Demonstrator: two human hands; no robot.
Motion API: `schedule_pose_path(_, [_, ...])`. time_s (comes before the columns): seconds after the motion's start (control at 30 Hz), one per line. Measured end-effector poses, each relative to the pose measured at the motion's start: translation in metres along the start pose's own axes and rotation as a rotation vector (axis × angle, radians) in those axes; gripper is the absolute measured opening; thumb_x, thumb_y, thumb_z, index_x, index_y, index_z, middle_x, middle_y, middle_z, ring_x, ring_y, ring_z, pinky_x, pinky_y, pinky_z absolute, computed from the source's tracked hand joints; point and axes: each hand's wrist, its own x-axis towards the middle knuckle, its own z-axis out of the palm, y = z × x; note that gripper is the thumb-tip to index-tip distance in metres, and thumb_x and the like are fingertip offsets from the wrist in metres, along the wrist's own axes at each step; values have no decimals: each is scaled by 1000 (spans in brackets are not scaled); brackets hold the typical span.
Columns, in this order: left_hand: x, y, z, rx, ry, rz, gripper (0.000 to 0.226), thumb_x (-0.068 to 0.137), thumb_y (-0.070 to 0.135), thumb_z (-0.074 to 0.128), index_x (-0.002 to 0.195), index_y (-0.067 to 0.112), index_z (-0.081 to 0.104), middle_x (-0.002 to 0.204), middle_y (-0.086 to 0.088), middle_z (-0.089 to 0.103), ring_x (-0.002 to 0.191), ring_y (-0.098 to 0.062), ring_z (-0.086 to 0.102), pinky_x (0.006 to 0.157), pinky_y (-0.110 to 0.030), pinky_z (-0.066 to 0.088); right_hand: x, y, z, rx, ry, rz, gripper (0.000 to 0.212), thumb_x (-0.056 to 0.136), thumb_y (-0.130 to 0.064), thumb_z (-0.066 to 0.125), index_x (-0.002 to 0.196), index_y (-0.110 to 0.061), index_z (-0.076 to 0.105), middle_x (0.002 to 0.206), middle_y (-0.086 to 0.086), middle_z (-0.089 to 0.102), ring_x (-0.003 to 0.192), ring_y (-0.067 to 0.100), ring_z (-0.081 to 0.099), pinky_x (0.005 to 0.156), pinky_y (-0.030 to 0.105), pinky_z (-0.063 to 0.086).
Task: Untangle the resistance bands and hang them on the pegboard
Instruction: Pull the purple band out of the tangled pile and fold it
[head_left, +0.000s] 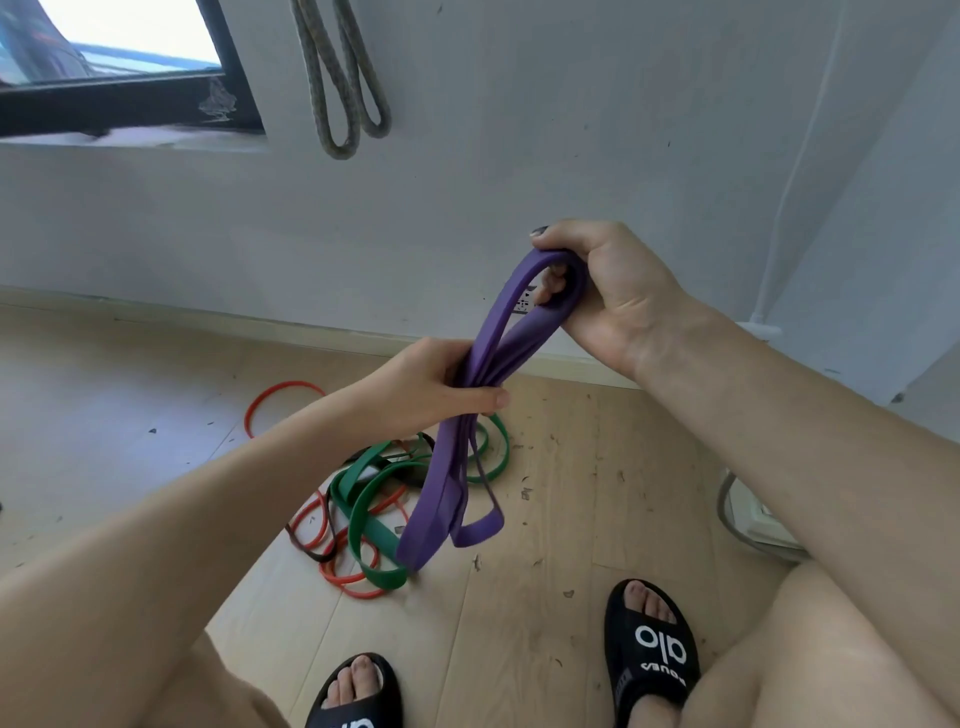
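A wide purple resistance band (447, 499) hangs folded in several strands between my hands. My right hand (597, 291) grips its top loop in front of the wall. Lower and to the left, my left hand (436, 384) holds the bunched strands in its curled fingers. The band's lower loops dangle just above the floor. Beneath them lies a tangle of green bands (371, 499), thin red bands (332, 530) and a dark band (311, 551). One red loop (283, 402) lies a little apart to the left.
Two grey rope loops (343, 93) hang on the white wall above. A dark-framed window (130, 104) is at upper left. My feet in black slides (649, 649) stand on the wooden floor (571, 493). A grey cable (727, 514) lies at the right.
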Motion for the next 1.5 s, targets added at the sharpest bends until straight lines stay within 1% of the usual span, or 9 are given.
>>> schedule_pose_path(0.13, [-2, 3, -5, -29, -12, -2, 19, 97, 33, 68, 109, 18, 64, 87, 4, 77, 84, -7, 73, 80, -28, 58, 9, 0, -15, -173, 37, 45, 16, 88, -4, 59, 74, -12, 55, 59, 3, 46, 50, 15, 45, 60, 31, 44])
schedule_pose_path(0.3, [-8, 5, -7, 151, -103, 3, 24, 99, 38, 63, 106, 15, 59, 79, 5, 69, 68, -3, 70, 67, -20, 55, 13, 10, -27, -1038, 131, -243, 25, 84, -6, 57, 107, -15, 60, 91, -2, 64, 83, 16, 60, 71, 21, 46])
schedule_pose_path(0.4, [-8, 8, -5, 210, -90, 7, 22, 97, 38, 67, 99, 17, 59, 70, 5, 69, 61, -3, 68, 62, -18, 51, -6, 17, -1, -1172, -125, -530, 25, 97, -12, 48, 118, -19, 62, 101, -2, 70, 88, 16, 64, 77, 19, 48])
schedule_pose_path(0.5, [-7, 14, -3, 166, -81, 23, 16, 94, 30, 71, 84, 21, 63, 65, 2, 71, 60, -10, 69, 63, -24, 55, -22, 34, 15, -1294, -437, -394, 29, 108, -34, 37, 123, -25, 59, 98, -3, 69, 91, 16, 65, 82, 35, 48])
schedule_pose_path(0.63, [-14, 15, -7, 89, -39, 7, 28, 92, 21, 74, 67, 27, 62, 58, 5, 67, 54, -4, 62, 57, -15, 47, -18, 50, 10, -1398, -510, -158, 47, 105, -60, 25, 121, -27, 55, 99, 0, 67, 88, 17, 64, 76, 34, 47])
schedule_pose_path(0.83, [-18, 6, -15, 108, 16, 5, 20, 84, 29, 82, 83, 20, 63, 66, 6, 66, 59, -4, 61, 59, -17, 49, -10, 43, 19, -1444, -407, -345, 54, 99, -68, 36, 111, -21, 58, 86, -4, 69, 82, 15, 65, 72, 36, 50])
schedule_pose_path(1.03, [-20, -28, -8, 267, -74, -15, 29, 84, 32, 81, 97, 16, 61, 88, -3, 69, 80, -21, 67, 81, -45, 57, -6, 17, 14, -1230, -187, -496, 44, 101, -61, 44, 91, -21, 60, 57, -5, 54, 53, 8, 48, 57, 33, 39])
schedule_pose_path(1.23, [-15, -38, -13, 155, 10, 26, 16, 91, 28, 75, 95, 19, 63, 84, 2, 68, 76, -15, 65, 76, -38, 56, 10, 4, -16, -1264, -29, -529, 52, 100, -61, 46, 84, -14, 61, 76, 9, 69, 72, 25, 63, 73, 42, 52])
schedule_pose_path(1.5, [-19, -52, -26, 135, -44, -37, 27, 86, 45, 78, 92, 24, 62, 74, 2, 63, 67, -14, 60, 67, -33, 48, 14, 14, -51, -1257, -261, -205, 56, 105, -50, 42, 85, 0, 56, 59, -2, 48, 56, 16, 48, 62, 36, 46])
